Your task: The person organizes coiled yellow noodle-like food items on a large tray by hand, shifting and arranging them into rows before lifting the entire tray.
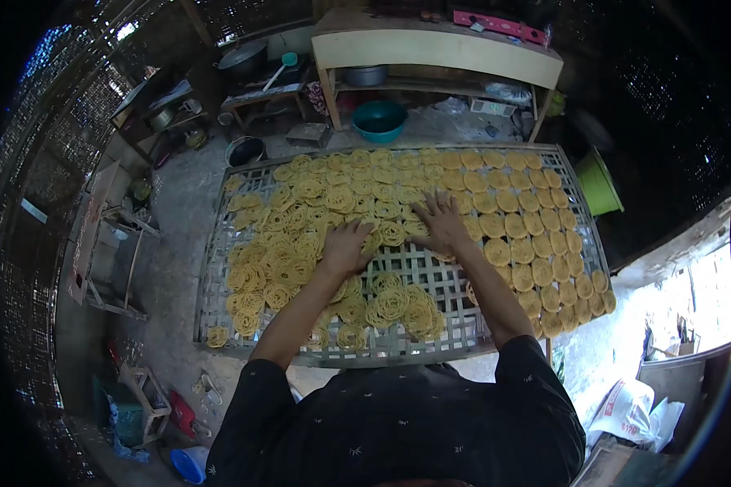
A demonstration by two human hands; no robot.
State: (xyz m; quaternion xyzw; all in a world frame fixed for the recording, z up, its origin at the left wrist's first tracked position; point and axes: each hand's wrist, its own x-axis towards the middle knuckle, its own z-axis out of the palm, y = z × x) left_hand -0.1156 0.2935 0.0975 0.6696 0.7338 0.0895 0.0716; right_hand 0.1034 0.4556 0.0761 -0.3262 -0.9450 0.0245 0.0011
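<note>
A large woven bamboo rack (414, 263) lies before me, bearing yellow lacy rounds (292, 262), heaped and overlapping on its left half. Denser orange-yellow discs (515, 225) stand in rows on the right half. My left hand (346, 246) rests palm down by the middle, its fingers on a lacy round (371, 240); whether it grips it I cannot tell. My right hand (441, 224) is spread, palm down, over rounds where the lacy ones meet the discs. A small pile of lacy rounds (396, 304) sits near the front edge, between my forearms.
Beyond the rack are a teal basin (379, 120), a concrete block (309, 134), a dark bucket (247, 151) and a long wooden table (432, 52). A lime-green tub (597, 182) stands at right. At left is a wooden stand (122, 262); white sacks (630, 411) lie lower right.
</note>
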